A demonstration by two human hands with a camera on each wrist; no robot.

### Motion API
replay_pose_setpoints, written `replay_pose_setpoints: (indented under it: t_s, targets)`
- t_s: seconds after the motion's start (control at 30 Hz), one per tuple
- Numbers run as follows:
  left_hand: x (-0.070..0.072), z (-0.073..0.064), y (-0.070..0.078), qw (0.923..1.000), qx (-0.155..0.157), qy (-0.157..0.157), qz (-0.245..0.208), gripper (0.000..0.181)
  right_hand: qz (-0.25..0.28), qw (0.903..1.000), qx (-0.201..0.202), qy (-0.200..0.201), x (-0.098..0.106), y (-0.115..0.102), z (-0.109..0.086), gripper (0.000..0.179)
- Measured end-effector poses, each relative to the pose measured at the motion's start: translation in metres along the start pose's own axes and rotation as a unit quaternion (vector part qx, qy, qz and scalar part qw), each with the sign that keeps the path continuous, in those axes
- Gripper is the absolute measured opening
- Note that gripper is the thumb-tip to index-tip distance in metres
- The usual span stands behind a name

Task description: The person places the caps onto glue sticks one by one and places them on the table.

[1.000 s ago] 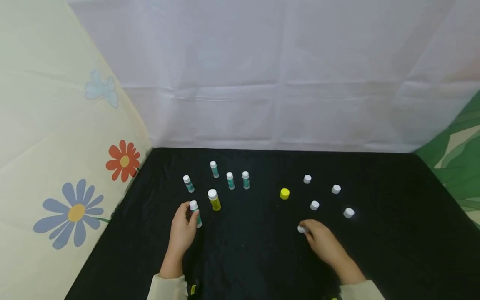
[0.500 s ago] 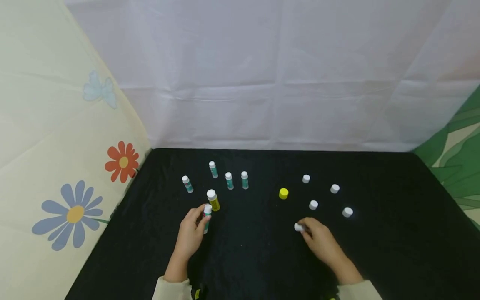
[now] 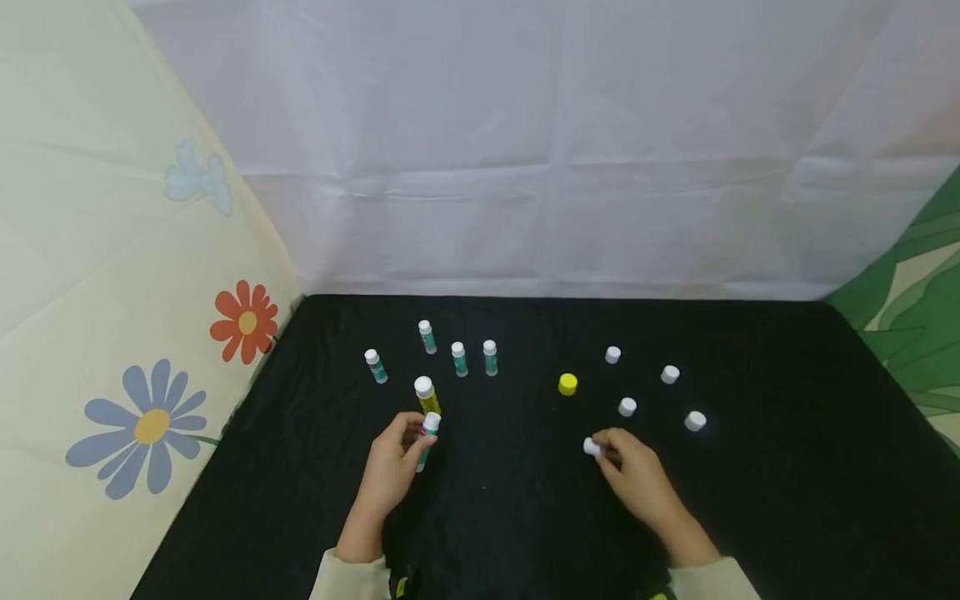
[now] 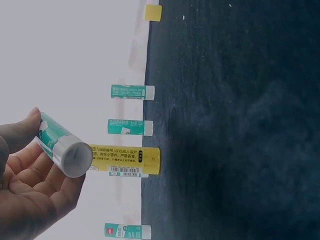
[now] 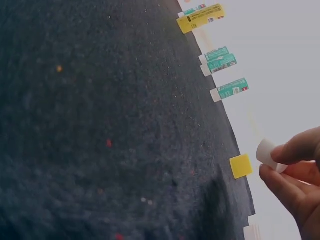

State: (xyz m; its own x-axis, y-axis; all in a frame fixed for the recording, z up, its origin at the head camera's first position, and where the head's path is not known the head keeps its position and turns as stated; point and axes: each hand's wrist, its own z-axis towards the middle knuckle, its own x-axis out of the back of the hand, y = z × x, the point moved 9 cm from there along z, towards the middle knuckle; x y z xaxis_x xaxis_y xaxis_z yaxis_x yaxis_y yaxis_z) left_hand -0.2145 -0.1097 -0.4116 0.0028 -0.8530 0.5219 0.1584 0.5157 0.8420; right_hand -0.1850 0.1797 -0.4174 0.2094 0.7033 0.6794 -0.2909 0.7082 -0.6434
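Note:
My left hand (image 3: pixel 388 468) grips a green-labelled glue stick (image 4: pixel 55 142) between thumb and fingers, tilted a little, its white base facing the left wrist camera. Just behind it stands a larger yellow glue stick (image 3: pixel 425 392) with a white top. My right hand (image 3: pixel 637 479) pinches a small white cap (image 5: pixel 267 154) between thumb and fingertips, held above the black tabletop. The held glue stick and the held cap are well apart. Part of the cap is hidden by my fingers.
Several green glue sticks (image 3: pixel 460 360) stand upright at the back left. Toward the right lie a yellow cap (image 3: pixel 567 384) and several white caps (image 3: pixel 695 421) on the black cloth (image 3: pixel 517 500). A white sheet (image 3: pixel 480 150) hangs behind the table.
My left hand has brought the green glue stick to the right, from beside the yellow one to in front of it. My right hand has shifted slightly left with the cap.

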Motion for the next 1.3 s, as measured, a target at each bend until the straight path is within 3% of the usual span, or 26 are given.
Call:
replay_pose_setpoints:
  t_s: [0.3,0.57,0.93,1.3]
  targets:
    - [-0.002,-0.002,0.006,0.9999,-0.012,0.001,-0.007,0.019,0.016,0.9996,0.011,0.02,0.002,-0.005,-0.001,0.026]
    - [-0.008,-0.004,0.013,0.999,-0.043,-0.005,-0.01,0.019,0.056,0.9981,-0.016,0.019,0.002,-0.003,0.0,0.024]
    - [-0.017,-0.006,0.013,0.9989,-0.031,-0.035,-0.009,0.02,0.12,0.9913,-0.052,0.017,0.001,-0.007,0.0,0.023]
    - [-0.021,-0.009,0.019,0.9983,-0.034,-0.045,-0.01,0.017,0.142,0.9883,-0.05,0.023,0.001,-0.013,-0.002,0.023]
